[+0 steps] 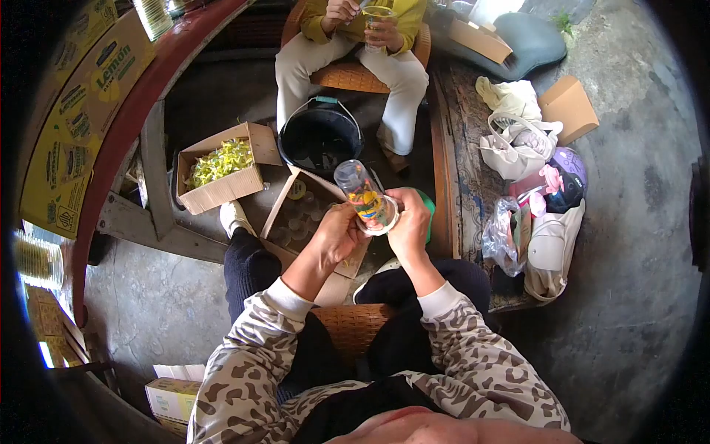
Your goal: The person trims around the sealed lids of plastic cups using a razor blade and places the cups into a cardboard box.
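A clear plastic cup [364, 198] with a colourful print hangs in front of me, its rim tilted toward me and its base pointing away. My left hand [340, 235] is closed on the rim's left side. On the right side of the rim, my right hand [408, 226] grips the same cup. Below and behind the cup is an open cardboard box [279, 200] with several clear cups or lids inside. Further left, another cardboard box [222, 187] holds many small yellow-green packets [220, 164].
A black bucket [320, 137] stands before a seated person [351, 44] holding a cup. Bags [551, 251] lie on a bench at the right. A red-edged table [122, 122] bears stacked cups at the left. A wooden beam [444, 163] runs beside my right hand.
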The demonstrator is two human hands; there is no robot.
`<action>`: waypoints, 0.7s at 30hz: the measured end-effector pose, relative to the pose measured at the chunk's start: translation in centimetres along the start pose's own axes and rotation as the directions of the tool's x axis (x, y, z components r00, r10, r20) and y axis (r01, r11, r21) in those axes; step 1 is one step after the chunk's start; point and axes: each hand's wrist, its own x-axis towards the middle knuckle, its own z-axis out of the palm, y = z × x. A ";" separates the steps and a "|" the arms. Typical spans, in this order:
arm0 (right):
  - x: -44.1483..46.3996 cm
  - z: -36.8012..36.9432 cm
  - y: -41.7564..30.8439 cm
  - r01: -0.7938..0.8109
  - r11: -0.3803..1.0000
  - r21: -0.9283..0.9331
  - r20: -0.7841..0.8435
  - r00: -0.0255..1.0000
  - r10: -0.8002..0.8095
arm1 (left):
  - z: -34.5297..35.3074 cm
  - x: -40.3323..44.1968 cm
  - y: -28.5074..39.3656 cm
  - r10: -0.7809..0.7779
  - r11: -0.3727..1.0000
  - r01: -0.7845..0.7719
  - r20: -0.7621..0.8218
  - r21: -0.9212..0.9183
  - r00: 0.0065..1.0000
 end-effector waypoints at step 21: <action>0.0 -1.3 -1.7 -0.079 0.974 0.210 0.032 0.997 0.075 | -0.3 0.4 2.2 0.220 0.975 -0.212 -0.132 0.071 0.967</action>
